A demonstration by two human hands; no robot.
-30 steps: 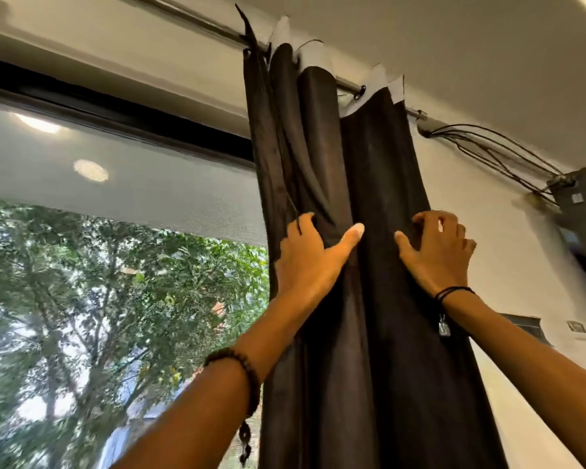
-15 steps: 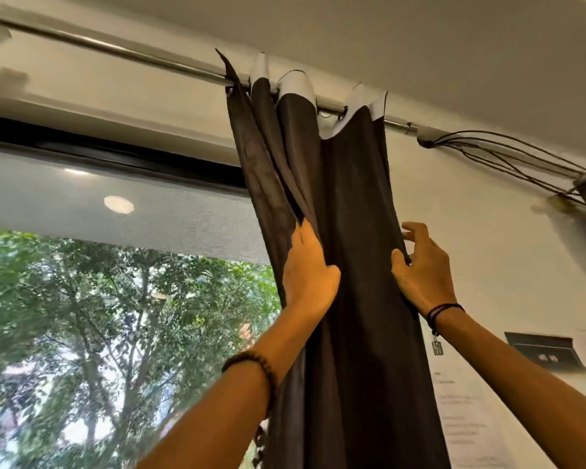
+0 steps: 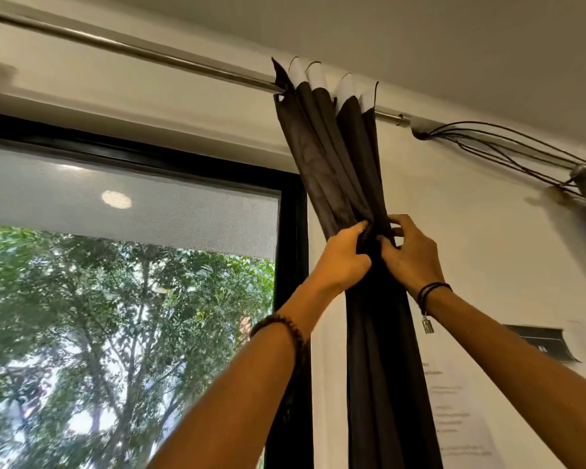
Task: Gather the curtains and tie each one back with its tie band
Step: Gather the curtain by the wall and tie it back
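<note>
Two hands met high on the dark curtain (image 3: 379, 350), pinching its folds into one narrow bunch between them. The left hand (image 3: 344, 257) clutched the fabric from the window side, fingers curled into the pleats; the right hand (image 3: 411, 253) gripped the same bunch from the wall side, thumb and fingers closed around cloth, the two nearly touching. Above the hands the curtain fanned out to white-topped pleats hung on a metal rod (image 3: 132, 50); below them it dropped straight between the forearms. A beaded bracelet (image 3: 281, 328) sat on the left wrist, a black cord band (image 3: 432, 292) with a small tag on the right. Left of the hands stood a black-framed window (image 3: 290, 248) with a half-lowered roller shade (image 3: 126, 204) and green trees outside. Right of them, cables (image 3: 508, 145) ran along the pale wall (image 3: 487, 238) under the ceiling
</note>
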